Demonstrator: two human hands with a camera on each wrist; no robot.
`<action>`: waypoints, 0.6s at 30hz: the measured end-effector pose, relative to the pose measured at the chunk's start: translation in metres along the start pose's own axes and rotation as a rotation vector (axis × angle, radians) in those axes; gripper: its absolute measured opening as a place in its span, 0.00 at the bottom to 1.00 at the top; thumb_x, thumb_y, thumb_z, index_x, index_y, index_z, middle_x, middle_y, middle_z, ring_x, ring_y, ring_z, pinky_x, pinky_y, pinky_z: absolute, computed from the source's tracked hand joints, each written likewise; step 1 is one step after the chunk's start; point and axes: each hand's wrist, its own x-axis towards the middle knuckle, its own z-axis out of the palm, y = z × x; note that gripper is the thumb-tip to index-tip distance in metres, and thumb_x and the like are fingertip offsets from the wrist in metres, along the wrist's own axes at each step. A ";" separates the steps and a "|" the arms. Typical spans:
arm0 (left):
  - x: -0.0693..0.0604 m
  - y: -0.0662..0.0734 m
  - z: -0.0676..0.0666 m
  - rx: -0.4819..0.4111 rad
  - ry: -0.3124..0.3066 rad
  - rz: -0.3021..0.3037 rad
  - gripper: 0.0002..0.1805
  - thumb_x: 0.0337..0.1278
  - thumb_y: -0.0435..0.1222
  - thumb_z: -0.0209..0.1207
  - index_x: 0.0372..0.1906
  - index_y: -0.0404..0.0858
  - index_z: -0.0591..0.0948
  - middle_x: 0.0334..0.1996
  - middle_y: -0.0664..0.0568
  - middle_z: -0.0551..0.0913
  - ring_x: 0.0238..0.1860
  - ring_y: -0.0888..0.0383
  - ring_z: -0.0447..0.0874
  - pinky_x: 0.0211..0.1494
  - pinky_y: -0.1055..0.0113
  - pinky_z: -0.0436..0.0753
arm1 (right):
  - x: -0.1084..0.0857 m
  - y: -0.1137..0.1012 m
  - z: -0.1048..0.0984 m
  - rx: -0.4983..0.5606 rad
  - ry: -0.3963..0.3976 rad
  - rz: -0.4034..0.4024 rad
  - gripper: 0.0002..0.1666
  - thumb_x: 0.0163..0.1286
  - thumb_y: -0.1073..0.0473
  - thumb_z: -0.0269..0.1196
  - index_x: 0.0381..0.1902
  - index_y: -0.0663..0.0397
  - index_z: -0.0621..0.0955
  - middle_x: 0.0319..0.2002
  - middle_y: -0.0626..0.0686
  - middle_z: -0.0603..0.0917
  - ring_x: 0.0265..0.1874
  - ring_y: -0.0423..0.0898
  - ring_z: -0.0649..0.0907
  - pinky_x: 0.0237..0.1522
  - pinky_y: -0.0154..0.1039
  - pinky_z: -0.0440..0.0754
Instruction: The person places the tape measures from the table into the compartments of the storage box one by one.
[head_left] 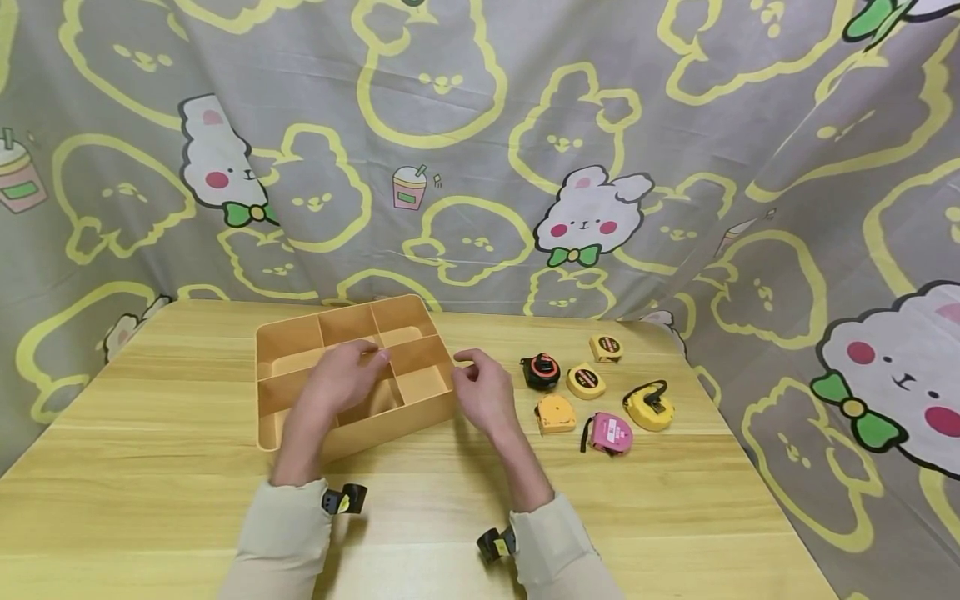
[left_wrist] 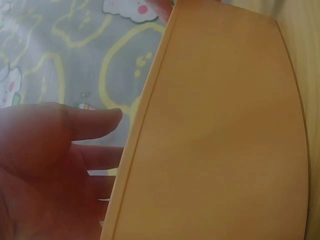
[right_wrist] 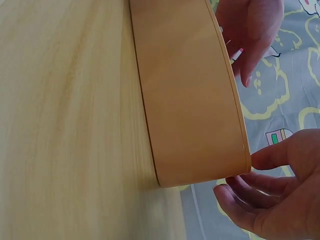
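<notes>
An orange-tan divided box (head_left: 397, 421) sits on the table, its several compartments bare where they show. My left hand (head_left: 348, 375) hovers over the box's middle compartments, fingers loosely bent, and its palm and thumb show beyond the rim in the left wrist view. At the box's right side is my right hand (head_left: 486, 392). In the right wrist view, that hand's thumb and fingertips (right_wrist: 227, 200) are spread at the box's corner, seemingly touching it. Nearest to the right hand are a black-and-red tape measure (head_left: 542, 372) and an orange tape measure (head_left: 556, 414).
Farther right lie a pink tape measure (head_left: 611, 434), a yellow tape measure with a black strap (head_left: 650, 406) and two small yellow tape measures (head_left: 586, 381). A patterned grey curtain (head_left: 465, 167) stands behind the wooden table (head_left: 135, 450).
</notes>
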 end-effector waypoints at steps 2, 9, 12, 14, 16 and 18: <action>0.000 0.002 0.001 0.001 0.004 0.004 0.29 0.80 0.47 0.44 0.68 0.28 0.73 0.66 0.32 0.75 0.70 0.30 0.68 0.72 0.40 0.68 | 0.000 0.000 -0.001 -0.005 0.004 -0.007 0.17 0.73 0.59 0.60 0.57 0.56 0.84 0.35 0.53 0.87 0.30 0.44 0.83 0.33 0.39 0.80; 0.001 0.007 0.007 0.010 -0.007 -0.005 0.29 0.80 0.48 0.43 0.68 0.29 0.74 0.66 0.33 0.76 0.69 0.31 0.69 0.71 0.38 0.69 | 0.002 0.002 -0.001 -0.007 -0.010 -0.008 0.19 0.73 0.61 0.58 0.59 0.57 0.83 0.41 0.57 0.89 0.41 0.51 0.88 0.41 0.45 0.85; 0.002 0.009 0.009 0.016 0.001 0.000 0.29 0.79 0.47 0.44 0.67 0.29 0.75 0.66 0.34 0.77 0.69 0.31 0.70 0.70 0.37 0.70 | 0.003 0.004 -0.001 -0.007 -0.027 -0.008 0.21 0.74 0.60 0.58 0.62 0.58 0.81 0.44 0.60 0.90 0.44 0.54 0.89 0.45 0.48 0.87; 0.002 0.010 0.009 0.020 0.005 0.002 0.28 0.79 0.47 0.44 0.67 0.29 0.75 0.65 0.34 0.78 0.68 0.31 0.71 0.69 0.37 0.70 | 0.003 0.004 -0.001 -0.014 -0.038 -0.009 0.22 0.74 0.59 0.58 0.63 0.58 0.81 0.45 0.61 0.89 0.45 0.55 0.89 0.47 0.50 0.87; 0.002 0.012 0.010 0.028 0.008 0.003 0.29 0.79 0.47 0.44 0.67 0.29 0.75 0.65 0.34 0.78 0.68 0.31 0.72 0.67 0.36 0.71 | 0.003 0.005 -0.001 -0.023 -0.050 -0.006 0.23 0.75 0.58 0.57 0.64 0.58 0.80 0.47 0.62 0.89 0.47 0.56 0.89 0.49 0.51 0.87; 0.001 0.014 0.011 0.038 0.011 0.001 0.29 0.79 0.47 0.45 0.67 0.29 0.75 0.64 0.34 0.78 0.67 0.30 0.72 0.65 0.35 0.71 | 0.003 0.005 -0.002 -0.031 -0.064 0.005 0.23 0.76 0.58 0.55 0.65 0.58 0.79 0.49 0.63 0.88 0.48 0.56 0.88 0.50 0.52 0.86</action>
